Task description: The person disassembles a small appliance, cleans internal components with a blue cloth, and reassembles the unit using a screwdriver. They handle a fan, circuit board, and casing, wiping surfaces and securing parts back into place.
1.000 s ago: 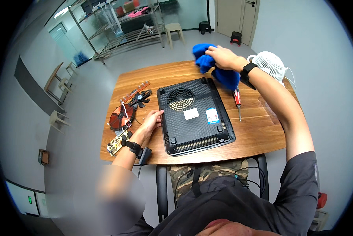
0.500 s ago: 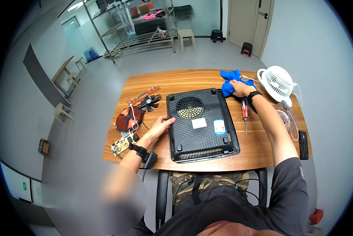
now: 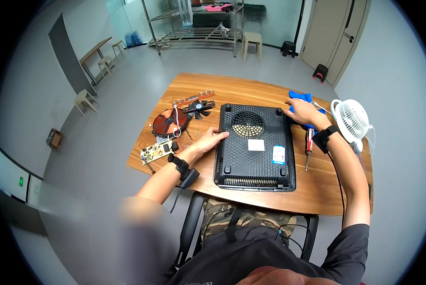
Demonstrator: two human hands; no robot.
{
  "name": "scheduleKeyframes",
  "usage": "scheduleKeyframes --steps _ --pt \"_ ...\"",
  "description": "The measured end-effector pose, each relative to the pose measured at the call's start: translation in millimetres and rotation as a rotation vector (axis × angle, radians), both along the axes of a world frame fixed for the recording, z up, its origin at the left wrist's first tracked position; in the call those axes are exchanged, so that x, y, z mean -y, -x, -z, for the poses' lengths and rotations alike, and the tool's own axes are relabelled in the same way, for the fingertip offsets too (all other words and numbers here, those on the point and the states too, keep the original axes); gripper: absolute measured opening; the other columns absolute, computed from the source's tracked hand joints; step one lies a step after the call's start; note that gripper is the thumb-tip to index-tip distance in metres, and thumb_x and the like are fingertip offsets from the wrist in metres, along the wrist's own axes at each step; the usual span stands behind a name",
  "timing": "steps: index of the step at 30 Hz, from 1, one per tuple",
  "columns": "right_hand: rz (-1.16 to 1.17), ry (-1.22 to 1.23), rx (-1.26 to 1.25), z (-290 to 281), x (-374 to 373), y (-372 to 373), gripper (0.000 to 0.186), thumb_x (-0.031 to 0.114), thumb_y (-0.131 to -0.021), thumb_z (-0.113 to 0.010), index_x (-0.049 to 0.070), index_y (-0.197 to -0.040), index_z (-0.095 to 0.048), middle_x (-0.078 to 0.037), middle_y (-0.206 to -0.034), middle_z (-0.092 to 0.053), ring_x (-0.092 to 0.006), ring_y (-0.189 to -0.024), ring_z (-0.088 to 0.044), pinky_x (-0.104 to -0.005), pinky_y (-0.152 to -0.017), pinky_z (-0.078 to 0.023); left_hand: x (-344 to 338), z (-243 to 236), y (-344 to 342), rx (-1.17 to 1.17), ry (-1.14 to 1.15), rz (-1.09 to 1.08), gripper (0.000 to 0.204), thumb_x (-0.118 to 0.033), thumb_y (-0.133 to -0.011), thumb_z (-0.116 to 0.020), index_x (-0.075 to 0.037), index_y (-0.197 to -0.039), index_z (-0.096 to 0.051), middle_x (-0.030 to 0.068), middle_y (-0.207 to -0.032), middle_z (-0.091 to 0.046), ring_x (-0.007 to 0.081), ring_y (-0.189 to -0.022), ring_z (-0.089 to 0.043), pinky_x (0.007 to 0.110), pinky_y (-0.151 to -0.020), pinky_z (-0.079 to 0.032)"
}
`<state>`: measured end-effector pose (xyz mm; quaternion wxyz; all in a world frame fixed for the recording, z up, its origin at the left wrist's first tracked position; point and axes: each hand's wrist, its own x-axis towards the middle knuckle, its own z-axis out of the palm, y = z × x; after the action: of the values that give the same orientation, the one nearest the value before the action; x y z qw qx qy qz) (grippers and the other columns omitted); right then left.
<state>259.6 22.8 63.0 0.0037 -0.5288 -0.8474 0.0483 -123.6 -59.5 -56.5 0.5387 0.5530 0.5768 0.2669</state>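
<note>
A black induction cooker housing point(image 3: 253, 152) lies bottom up on the table, its round vent grille toward the far side. My left hand point(image 3: 210, 141) grips its left edge, thumb on top and the other fingers partly hidden at the side. My right hand point(image 3: 304, 113) is beside the housing's far right corner, fingers apart and nothing visible in them. Partly covered by that hand is a blue cloth point(image 3: 300, 96). A red-handled screwdriver point(image 3: 309, 145) lies right of the housing, tip toward me.
Left of the housing lie a copper coil point(image 3: 169, 123), a black fan point(image 3: 198, 109), a strip circuit board point(image 3: 194, 98) and a yellowish circuit board point(image 3: 157, 151). A white desk fan point(image 3: 351, 118) stands at the right on the wooden table point(image 3: 251, 87). Metal shelving point(image 3: 194, 33) stands beyond.
My right hand has come off the blue cloth toward the housing's far right corner. My left hand stays on the left edge. The view has shifted, moving the table rightward in the picture.
</note>
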Motion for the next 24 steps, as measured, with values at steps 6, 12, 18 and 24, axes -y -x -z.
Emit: scheduleKeyframes --steps 6,12,18,24 --pt "0.160 -0.055 -0.016 48.7 21.4 64.4 0.074 0.061 -0.102 -0.037 -0.004 -0.135 -0.051 -0.028 -0.107 -0.069 -0.0447 -0.097 -0.069 -0.0503 -0.083 -0.056 11.0 -1.4 -7.6 0.010 -0.051 -0.059 0.073 -0.047 -0.098 -0.064 0.008 -0.141 -0.041 0.0177 -0.124 -0.064 0.0217 -0.114 -0.060 0.032 -0.099 -0.048" --pt "0.302 -0.148 0.021 71.8 22.5 59.4 0.068 0.054 -0.102 -0.044 0.008 -0.152 -0.037 -0.030 -0.113 -0.065 -0.0436 -0.098 -0.069 -0.0480 -0.079 -0.058 8.2 3.7 -7.2 -0.058 -0.079 -0.038 0.071 -0.046 -0.100 -0.059 0.010 -0.141 -0.042 0.0220 -0.129 -0.062 0.0247 -0.120 -0.059 0.034 -0.104 -0.045" --pt "0.298 -0.123 -0.104 93.2 -0.7 51.5 0.052 0.040 -0.104 -0.046 0.010 -0.146 -0.041 -0.027 -0.102 -0.069 -0.0439 -0.093 -0.070 -0.0514 -0.077 -0.057 3.2 5.4 -4.3 -0.096 -0.157 -0.009 0.064 -0.045 -0.100 -0.059 0.008 -0.135 -0.051 0.0169 -0.123 -0.065 0.0227 -0.112 -0.062 0.032 -0.097 -0.048" --pt "0.266 -0.175 -0.141 90.8 -10.1 50.2 0.030 0.027 -0.101 -0.051 0.007 -0.124 -0.056 -0.023 -0.093 -0.072 -0.0422 -0.089 -0.071 -0.0522 -0.077 -0.056 8.7 -16.0 -8.4 -0.107 -0.085 0.006 0.058 -0.044 -0.100 -0.060 0.005 -0.131 -0.057 0.0122 -0.116 -0.068 0.0170 -0.102 -0.063 0.031 -0.091 -0.050"
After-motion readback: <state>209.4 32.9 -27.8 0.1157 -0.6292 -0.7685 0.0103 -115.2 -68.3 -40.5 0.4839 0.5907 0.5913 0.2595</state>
